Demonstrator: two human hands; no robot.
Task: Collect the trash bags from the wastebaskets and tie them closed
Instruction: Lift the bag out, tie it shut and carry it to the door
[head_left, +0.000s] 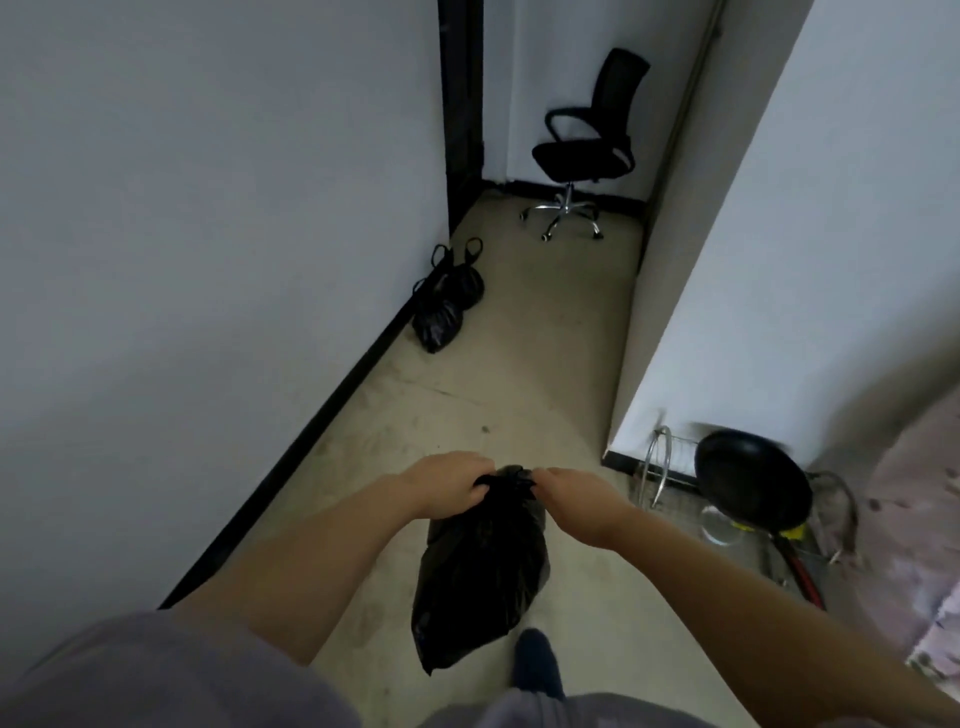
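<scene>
Nearest: grey sleeve (156, 675) at lower left, and one foot in a dark blue sock (537, 662) on the beige floor (519, 364), just right of the bag's bottom corner.

Black trash bag (480, 571) hangs in front of the person, held up off the floor by its gathered neck; body sags down and slightly left, its lower corner near the sock. Bag looks filled.

Left hand (447, 486) is curled closed on the left side of the bag's neck, fingers pinching the bunched plastic. Right hand (569, 491) is likewise closed, gripping the right side of the neck. The two hands sit close together at the top of the bag, knuckles up. Whether a knot is formed cannot be told; the neck is too dark.

Right of the hands, on the floor at the wall corner: a wire dish rack (670, 475) with a black frying pan (753, 480) leaning in it, and a red-and-black handle below it.

Further along the left wall, by the black baseboard: two more black tied bags (447, 301), touching each other, handles sticking up.

Far end of the corridor: black office chair (589, 145) on a chrome star base.
</scene>
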